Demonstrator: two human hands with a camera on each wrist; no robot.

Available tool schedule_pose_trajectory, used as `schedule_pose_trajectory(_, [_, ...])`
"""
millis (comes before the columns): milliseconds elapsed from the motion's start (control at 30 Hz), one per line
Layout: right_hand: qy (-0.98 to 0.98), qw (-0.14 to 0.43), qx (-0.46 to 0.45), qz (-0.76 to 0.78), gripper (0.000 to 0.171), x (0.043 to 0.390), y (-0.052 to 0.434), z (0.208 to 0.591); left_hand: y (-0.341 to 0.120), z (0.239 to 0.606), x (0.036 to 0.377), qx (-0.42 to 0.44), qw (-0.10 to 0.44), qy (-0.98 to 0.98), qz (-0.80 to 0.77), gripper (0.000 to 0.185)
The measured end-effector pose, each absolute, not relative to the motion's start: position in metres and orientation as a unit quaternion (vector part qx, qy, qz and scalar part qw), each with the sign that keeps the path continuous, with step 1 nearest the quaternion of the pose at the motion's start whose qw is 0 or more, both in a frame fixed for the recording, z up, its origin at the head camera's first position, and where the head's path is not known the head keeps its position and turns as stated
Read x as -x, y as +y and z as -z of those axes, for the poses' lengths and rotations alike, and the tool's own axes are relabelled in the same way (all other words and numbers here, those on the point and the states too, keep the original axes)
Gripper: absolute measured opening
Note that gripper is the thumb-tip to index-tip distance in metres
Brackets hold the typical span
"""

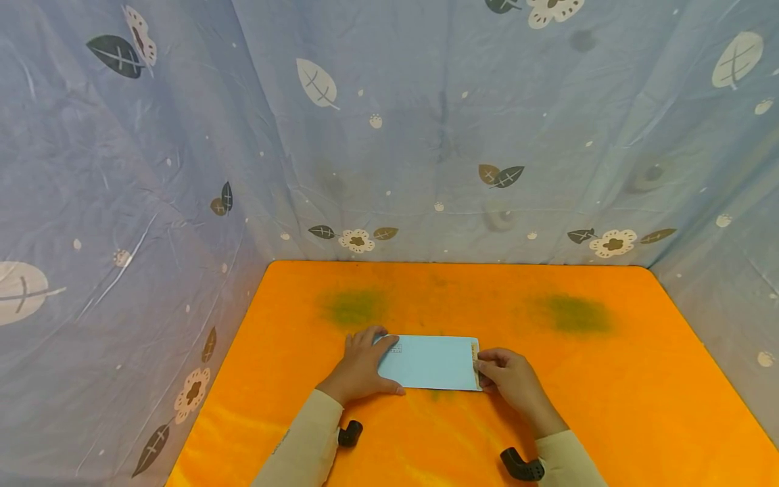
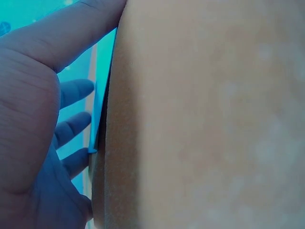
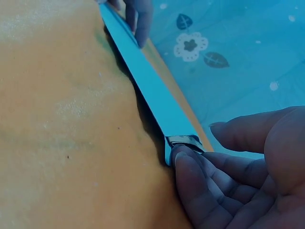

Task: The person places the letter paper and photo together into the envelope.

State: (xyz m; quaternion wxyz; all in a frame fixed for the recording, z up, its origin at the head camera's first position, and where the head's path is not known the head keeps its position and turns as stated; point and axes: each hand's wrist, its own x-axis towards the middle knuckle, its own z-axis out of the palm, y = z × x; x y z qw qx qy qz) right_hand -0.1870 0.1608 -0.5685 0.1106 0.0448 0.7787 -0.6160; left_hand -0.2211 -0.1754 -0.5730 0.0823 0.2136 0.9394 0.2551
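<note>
A pale blue envelope (image 1: 429,363) lies flat on the orange tabletop, small dark print at its left end. My left hand (image 1: 364,368) holds that end, thumb along the near edge and fingers at the far corner. The left wrist view shows the left thumb (image 2: 71,33) in the foreground. At the envelope's open right end, a strip of yellowish patterned paper (image 1: 475,350) shows. My right hand (image 1: 510,379) has its fingertips curled at this opening, pinching the paper. In the right wrist view, the patterned paper (image 3: 183,140) shows inside the opening, partly hidden by a fingertip.
The orange tabletop (image 1: 615,379) has two greenish stains towards the back. Blue curtain walls (image 1: 414,155) with leaf and flower prints enclose it at the back and sides. A black curved piece (image 1: 349,434) sits at the left wrist, another (image 1: 521,465) at the right.
</note>
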Motion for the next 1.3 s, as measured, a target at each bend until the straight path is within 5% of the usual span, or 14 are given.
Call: schedule_pose_trajectory(1300, [0.777,0.121,-0.052,0.616,0.041,0.1889,0.1585,0.5659,-0.1764,0.5734,0.2208,-0.215,0.078,0.940,-0.252,0.101])
